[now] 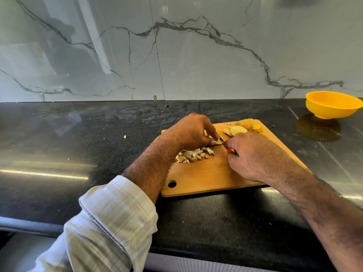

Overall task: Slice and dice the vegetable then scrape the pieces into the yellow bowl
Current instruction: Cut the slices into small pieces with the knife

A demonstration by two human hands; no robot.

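Note:
A wooden cutting board (200, 177) lies on the black counter. My left hand (190, 132) pinches a small vegetable piece (218, 141) on the board with curled fingertips. My right hand (253, 154) grips a knife with a red handle (230, 150); its blade is mostly hidden between my hands. A pile of diced pale pieces (193, 155) lies just below my left hand. Round slices (235, 130) sit fanned at the board's far edge. The yellow bowl (332, 104) stands empty at the far right of the counter, apart from the board.
A marble backsplash (176, 55) rises behind the black counter (78, 144). A stray vegetable bit (124, 136) lies on the counter left of the board. The counter's front edge runs below my forearms.

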